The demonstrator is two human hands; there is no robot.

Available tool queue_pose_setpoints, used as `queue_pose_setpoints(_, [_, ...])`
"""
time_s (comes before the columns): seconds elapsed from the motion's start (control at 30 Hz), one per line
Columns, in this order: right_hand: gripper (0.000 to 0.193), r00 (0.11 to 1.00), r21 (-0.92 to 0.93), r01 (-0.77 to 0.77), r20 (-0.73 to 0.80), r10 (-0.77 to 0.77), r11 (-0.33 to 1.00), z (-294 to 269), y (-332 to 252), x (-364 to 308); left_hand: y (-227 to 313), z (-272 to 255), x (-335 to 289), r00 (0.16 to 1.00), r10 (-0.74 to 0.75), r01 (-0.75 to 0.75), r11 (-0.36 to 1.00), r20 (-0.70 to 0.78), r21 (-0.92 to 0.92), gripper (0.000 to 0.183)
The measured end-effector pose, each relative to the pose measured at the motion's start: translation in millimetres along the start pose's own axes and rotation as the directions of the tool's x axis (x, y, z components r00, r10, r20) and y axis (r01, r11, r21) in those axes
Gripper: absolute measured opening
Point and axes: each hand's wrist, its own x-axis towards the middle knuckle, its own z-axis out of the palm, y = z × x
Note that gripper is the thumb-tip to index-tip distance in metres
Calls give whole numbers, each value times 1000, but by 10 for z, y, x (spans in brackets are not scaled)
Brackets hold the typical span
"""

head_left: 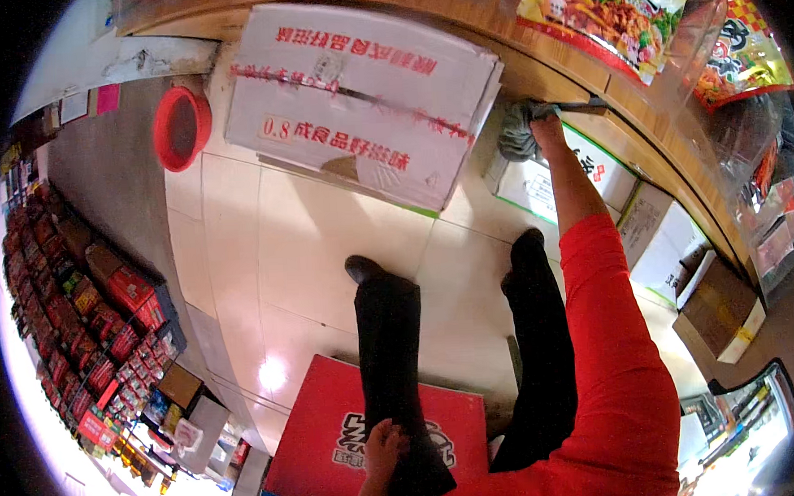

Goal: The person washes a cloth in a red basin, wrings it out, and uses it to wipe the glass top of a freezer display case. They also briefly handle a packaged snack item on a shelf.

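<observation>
My right hand (548, 130) reaches far forward on a straight arm in a red sleeve. It is closed on a bunched grey cloth (518, 134), beside the edge of the wooden counter and above a white carton with green edges (530, 190). A dark bar (584, 106) juts out just right of the hand. Low in the picture, my left hand (387, 446) is by my black-trousered left leg, above a red box-like seat (311, 414). Its fingers are curled in, and nothing shows in them.
A large white carton (353, 102) with red print stands on the tiled floor ahead. Left of it is a red tub (181, 129). More cartons (662, 243) line the counter at right, under hanging food packets (614, 17). Shelves of packets (86, 309) fill the left side.
</observation>
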Motion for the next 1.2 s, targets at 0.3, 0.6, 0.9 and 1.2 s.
queue_pose_setpoints(0.3, [44, 919, 923, -361, 328, 218, 134, -1517, -949, -730, -152, 25, -213, 978, 119, -138, 984, 171, 108, 33])
queue_pose_setpoints(0.6, [61, 812, 802, -566, 500, 301, 192, -3130, -1686, -2140, 185, -208, -401, 878, 290, -273, 957, 381, -98, 36])
queue_pose_setpoints(0.9, [67, 716, 723, -649, 686, -131, 239, -3346, -4703, -2525, 866, -1287, -604, 860, 424, -346, 894, 283, -286, 40])
queue_pose_setpoints(1.2, [60, 561, 662, -560, 745, -361, 498, -2514, -7430, -2042, 1451, -2753, -332, 907, 419, -393, 815, -35, -426, 40])
